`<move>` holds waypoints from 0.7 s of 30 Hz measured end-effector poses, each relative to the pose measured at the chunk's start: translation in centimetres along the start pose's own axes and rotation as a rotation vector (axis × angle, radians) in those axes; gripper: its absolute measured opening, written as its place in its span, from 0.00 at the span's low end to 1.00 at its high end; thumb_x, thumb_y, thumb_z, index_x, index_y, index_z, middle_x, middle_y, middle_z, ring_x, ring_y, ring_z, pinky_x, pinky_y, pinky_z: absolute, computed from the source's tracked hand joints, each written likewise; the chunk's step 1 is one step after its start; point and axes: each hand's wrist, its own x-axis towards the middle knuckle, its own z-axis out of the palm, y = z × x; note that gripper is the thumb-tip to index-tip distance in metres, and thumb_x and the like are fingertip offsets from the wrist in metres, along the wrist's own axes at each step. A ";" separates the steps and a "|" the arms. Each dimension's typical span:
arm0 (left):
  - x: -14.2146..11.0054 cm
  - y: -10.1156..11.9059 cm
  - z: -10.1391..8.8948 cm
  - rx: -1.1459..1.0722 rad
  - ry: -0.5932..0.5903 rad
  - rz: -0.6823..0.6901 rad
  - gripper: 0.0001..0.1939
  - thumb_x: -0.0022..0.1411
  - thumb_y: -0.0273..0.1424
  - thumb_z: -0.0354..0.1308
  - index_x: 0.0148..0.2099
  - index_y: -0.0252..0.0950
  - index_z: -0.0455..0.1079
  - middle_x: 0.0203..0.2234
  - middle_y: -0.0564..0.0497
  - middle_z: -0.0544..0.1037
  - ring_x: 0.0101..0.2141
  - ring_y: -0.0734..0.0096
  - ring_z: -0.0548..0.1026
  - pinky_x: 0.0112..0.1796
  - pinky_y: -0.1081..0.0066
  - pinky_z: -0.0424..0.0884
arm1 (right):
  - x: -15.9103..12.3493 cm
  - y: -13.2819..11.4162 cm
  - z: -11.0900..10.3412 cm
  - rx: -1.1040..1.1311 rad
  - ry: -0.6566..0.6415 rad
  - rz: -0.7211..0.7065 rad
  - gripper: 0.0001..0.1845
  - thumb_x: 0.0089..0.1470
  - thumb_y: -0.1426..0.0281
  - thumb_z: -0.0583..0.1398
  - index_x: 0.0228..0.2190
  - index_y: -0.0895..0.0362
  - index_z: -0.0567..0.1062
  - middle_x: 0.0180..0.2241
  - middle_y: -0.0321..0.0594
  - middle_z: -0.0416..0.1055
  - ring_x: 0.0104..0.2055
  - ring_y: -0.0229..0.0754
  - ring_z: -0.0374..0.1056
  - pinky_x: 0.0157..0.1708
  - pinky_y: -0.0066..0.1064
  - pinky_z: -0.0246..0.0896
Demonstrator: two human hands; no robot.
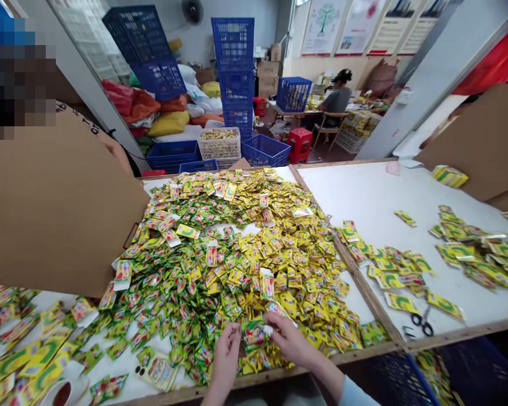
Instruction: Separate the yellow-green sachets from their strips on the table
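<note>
A large heap of small yellow-green foil sachets (232,254) covers a white, wood-framed table (364,194) in front of me. My left hand (226,355) rests at the heap's near edge, fingers curled against a red-and-green sachet (254,334). My right hand (290,338) is just to its right and pinches a sachet's white-edged end (266,330) between finger and thumb. Looser sachets (34,349) lie at the near left, and a flat printed packet (157,371) lies close to my left hand.
Scissors (422,324) and sorted sachets (478,254) lie on the right table section. Cardboard panels (46,208) stand at the left and right. A blue crate (402,383) sits below the near right edge. Stacked blue crates (235,73) and a seated person (336,98) are farther back.
</note>
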 end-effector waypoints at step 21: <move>9.0 -0.9 11.4 0.777 -0.712 0.443 0.17 0.61 0.29 0.52 0.53 0.36 0.62 0.54 0.45 0.65 0.56 0.57 0.59 0.55 0.48 0.52 | -11.1 8.7 -3.4 0.366 0.232 0.447 0.17 0.36 0.59 0.65 0.20 0.61 0.70 0.15 0.31 0.64 0.13 0.30 0.57 0.10 0.20 0.52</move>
